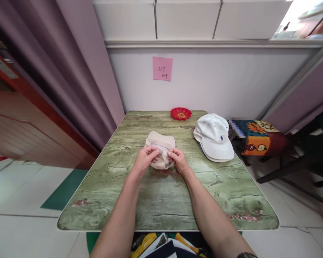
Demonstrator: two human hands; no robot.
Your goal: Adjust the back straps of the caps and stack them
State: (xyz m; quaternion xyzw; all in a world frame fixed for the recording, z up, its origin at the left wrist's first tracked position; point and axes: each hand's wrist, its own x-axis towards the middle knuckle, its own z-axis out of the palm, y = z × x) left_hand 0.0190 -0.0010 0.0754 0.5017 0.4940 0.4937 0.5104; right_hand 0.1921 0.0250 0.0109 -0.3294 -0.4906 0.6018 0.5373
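Note:
A beige cap [160, 138] lies in the middle of the table, its brim pointing away from me and its inside partly showing. My left hand [148, 157] pinches the near left part of the cap, around the strap at its back. Opposite it, my right hand [179, 159] pinches the strap's right side between thumb and fingers. A small buckle-like piece seems to sit between the two hands, too small to make out fully. To the right stands a white cap [214, 134] with a small dark blue emblem, apart from both hands.
A red scalloped dish [181, 113] sits at the back of the green wood-patterned table [107, 200]. On the wall behind is a pink note [162, 68]. A stool with a colourful cover [261, 139] stands at the right, a wooden door [37, 122] at the left.

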